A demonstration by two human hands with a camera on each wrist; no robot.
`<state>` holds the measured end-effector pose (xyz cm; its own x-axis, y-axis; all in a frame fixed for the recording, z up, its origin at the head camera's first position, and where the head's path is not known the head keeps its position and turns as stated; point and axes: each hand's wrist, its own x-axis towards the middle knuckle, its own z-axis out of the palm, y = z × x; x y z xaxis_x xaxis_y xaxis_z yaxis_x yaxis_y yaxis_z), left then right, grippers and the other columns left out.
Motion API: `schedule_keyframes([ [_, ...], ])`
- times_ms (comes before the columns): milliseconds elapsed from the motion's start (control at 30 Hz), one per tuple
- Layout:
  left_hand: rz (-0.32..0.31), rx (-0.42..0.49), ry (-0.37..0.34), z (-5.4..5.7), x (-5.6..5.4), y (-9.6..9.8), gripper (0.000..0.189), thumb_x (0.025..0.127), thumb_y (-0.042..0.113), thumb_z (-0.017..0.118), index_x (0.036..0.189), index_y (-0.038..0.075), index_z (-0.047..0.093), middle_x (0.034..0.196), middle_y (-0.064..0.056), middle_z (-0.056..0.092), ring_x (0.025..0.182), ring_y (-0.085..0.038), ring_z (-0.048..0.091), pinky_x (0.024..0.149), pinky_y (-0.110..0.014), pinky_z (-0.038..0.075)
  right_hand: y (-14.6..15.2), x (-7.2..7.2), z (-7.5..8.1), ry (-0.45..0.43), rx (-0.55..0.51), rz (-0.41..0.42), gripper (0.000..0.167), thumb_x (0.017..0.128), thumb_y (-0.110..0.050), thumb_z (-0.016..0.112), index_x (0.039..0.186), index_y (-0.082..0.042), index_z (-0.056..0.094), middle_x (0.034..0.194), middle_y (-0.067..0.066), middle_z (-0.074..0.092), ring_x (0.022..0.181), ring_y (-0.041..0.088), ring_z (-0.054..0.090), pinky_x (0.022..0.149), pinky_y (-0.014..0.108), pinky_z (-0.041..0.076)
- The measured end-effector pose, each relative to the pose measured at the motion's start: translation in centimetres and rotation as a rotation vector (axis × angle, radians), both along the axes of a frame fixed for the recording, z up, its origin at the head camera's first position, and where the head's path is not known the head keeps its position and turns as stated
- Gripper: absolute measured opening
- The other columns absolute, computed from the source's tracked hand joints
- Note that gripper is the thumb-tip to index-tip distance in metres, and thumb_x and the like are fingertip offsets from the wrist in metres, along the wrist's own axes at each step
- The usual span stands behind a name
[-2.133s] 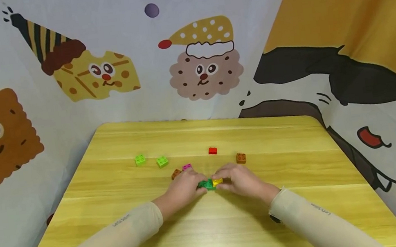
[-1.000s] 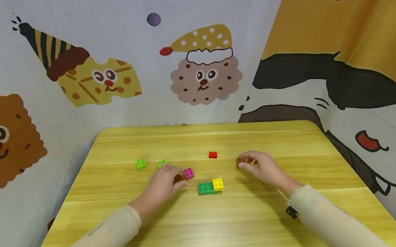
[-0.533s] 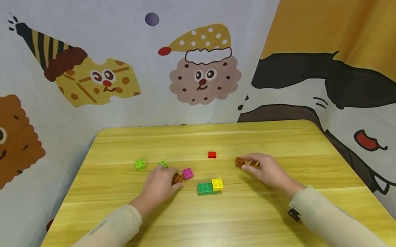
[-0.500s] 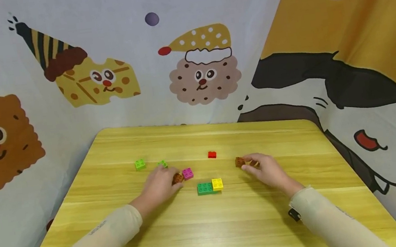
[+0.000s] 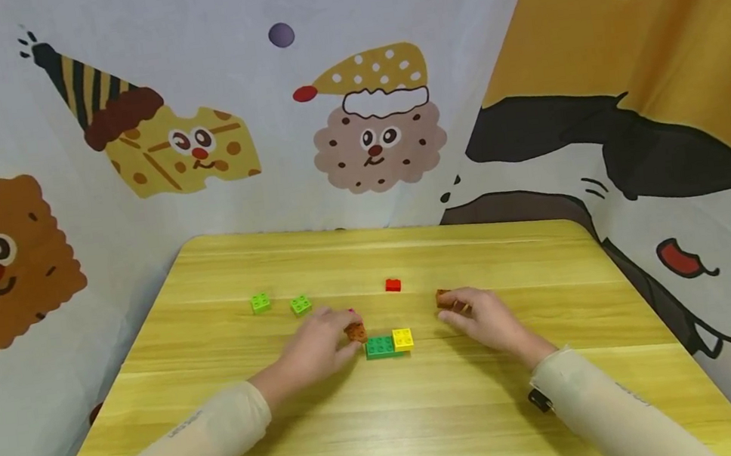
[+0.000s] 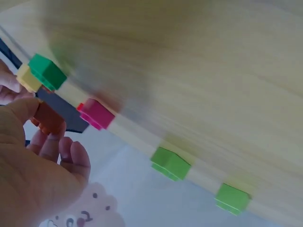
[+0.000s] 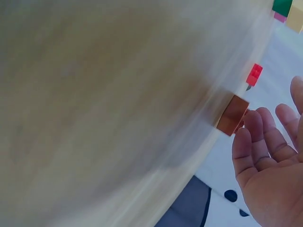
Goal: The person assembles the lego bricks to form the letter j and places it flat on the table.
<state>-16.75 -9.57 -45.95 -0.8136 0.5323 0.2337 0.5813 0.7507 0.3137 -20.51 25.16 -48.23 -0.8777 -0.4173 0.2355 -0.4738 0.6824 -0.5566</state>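
My left hand [image 5: 312, 347] pinches a brown toy brick [image 6: 48, 117] between thumb and fingers, just left of a green brick [image 5: 378, 346]. A yellow brick [image 5: 403, 339] sits on the green one's right end. Behind the left fingers a magenta brick [image 6: 97, 113] stands on the table, mostly hidden in the head view. My right hand [image 5: 485, 320] is by a second brown brick [image 7: 233, 115] on the table. Its fingers are loosely bent at the brick's studded side, and the brick does not appear gripped; whether they touch it is hard to tell.
Two lime green bricks [image 5: 260, 302] lie at the left of the wooden table [image 5: 390, 430]. A small red brick [image 5: 393, 285] is toward the back. A cartoon-printed cloth [image 5: 234, 214] hangs behind the table's far edge.
Both hands have left the green and yellow bricks. My left hand picked up the brown brick and moved right with it, toward the green brick. My right hand went to the other brown brick.
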Motion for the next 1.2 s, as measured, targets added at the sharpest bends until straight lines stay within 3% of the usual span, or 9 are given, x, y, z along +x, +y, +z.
schedule_keyframes([
  [200,-0.077,-0.026,-0.019,-0.2,0.1,1.1,0.029,0.091,0.028,0.073,0.118,0.018,0.070,0.106,0.008,0.068,0.096,-0.012,0.051,0.083,-0.029,0.049,-0.7,0.7,0.3,-0.044,-0.004,0.018,0.041,0.094,-0.037,0.069,0.124,-0.009,0.068,0.109,0.002,0.069,0.090,0.010,0.060,0.075,0.034,0.055],
  [333,-0.096,-0.023,-0.036,-0.3,0.2,1.3,0.029,0.090,0.026,0.073,0.118,0.017,0.070,0.106,0.007,0.068,0.095,-0.011,0.051,0.080,-0.028,0.049,-1.0,1.1,0.4,-0.059,-0.009,0.019,0.043,0.094,-0.039,0.069,0.125,-0.010,0.068,0.106,-0.002,0.068,0.088,0.009,0.059,0.073,0.030,0.054],
  [867,-0.099,-0.044,-0.065,-0.7,0.2,1.3,0.031,0.091,0.024,0.073,0.121,0.016,0.071,0.111,0.007,0.069,0.096,-0.011,0.054,0.084,-0.028,0.049,-2.0,1.3,0.6,-0.085,-0.016,0.079,0.047,0.093,-0.043,0.067,0.125,-0.009,0.067,0.115,0.006,0.069,0.092,0.009,0.061,0.077,0.030,0.054],
  [1200,-0.091,-0.082,-0.032,-0.8,0.2,1.7,0.040,0.090,0.027,0.073,0.127,0.015,0.066,0.111,0.002,0.069,0.100,-0.014,0.055,0.088,-0.032,0.050,-2.4,1.5,0.7,-0.112,-0.019,0.093,0.048,0.093,-0.042,0.067,0.126,-0.007,0.066,0.117,0.005,0.069,0.093,0.012,0.062,0.079,0.030,0.054],
])
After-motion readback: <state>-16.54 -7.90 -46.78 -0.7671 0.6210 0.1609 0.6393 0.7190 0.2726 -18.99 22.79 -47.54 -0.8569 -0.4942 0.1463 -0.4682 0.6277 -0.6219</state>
